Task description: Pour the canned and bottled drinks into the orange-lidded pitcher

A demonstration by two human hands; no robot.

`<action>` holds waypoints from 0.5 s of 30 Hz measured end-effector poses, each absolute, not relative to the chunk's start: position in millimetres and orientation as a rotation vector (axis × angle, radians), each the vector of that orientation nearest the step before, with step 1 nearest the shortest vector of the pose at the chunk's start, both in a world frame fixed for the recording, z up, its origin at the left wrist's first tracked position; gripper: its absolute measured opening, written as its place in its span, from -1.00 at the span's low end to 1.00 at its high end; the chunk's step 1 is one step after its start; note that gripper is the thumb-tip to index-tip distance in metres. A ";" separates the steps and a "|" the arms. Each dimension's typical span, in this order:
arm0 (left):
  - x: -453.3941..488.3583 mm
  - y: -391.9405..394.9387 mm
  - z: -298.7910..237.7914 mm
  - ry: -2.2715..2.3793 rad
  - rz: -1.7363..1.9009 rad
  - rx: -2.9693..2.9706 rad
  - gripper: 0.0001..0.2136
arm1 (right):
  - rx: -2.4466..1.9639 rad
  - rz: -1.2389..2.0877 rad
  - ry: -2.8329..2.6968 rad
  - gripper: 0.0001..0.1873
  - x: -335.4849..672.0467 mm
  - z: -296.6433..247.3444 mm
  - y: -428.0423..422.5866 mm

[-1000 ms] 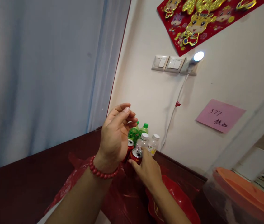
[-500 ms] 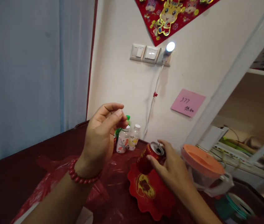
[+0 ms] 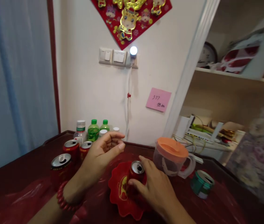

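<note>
My right hand (image 3: 154, 188) is wrapped round a red drink can (image 3: 136, 171) that stands upright on a red scalloped plate (image 3: 120, 194). My left hand (image 3: 102, 152), with a red bead bracelet on the wrist, hovers just left of the can with loosely curled fingers, thumb and forefinger nearly touching and nothing in them. Three more red cans (image 3: 62, 166) stand to the left on the dark red table (image 3: 26, 171).
Small bottles with green and white caps (image 3: 93, 129) stand against the wall. A clear jug with an orange lid (image 3: 171, 155) sits right of the plate, a green can (image 3: 202, 183) beyond it. Shelves with clutter fill the right side. Red plastic wrap covers the near table.
My right hand has carried the red can from beside the bottles over to the red plate and set it upright. My view has swung right and down; the left hand lowered a little.
</note>
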State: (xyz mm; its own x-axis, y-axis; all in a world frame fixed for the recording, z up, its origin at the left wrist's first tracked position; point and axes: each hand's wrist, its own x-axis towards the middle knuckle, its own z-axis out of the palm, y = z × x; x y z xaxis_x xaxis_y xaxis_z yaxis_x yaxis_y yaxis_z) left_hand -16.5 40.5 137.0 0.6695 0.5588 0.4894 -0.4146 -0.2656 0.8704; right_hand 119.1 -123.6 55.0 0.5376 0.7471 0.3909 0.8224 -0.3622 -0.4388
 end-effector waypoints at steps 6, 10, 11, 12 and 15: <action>3.2 57.4 113.1 0.134 0.724 1.796 -0.53 | -1.601 -0.775 -0.790 -0.65 148.3 104.2 -178.1; 14.5 66.1 90.7 0.081 0.468 1.953 -0.22 | -1.491 -0.725 -0.366 -0.47 203.7 97.8 -205.9; 17.5 66.8 83.9 0.079 0.403 1.971 -0.16 | -1.500 -0.691 -0.327 -0.45 217.3 90.5 -208.8; 20.8 66.9 76.6 0.082 0.348 1.980 -0.10 | -1.512 -0.636 -0.294 -0.42 229.2 81.9 -209.9; 31.5 64.0 53.0 0.108 0.242 1.993 0.05 | -1.505 -0.445 -0.274 -0.42 251.8 54.3 -205.3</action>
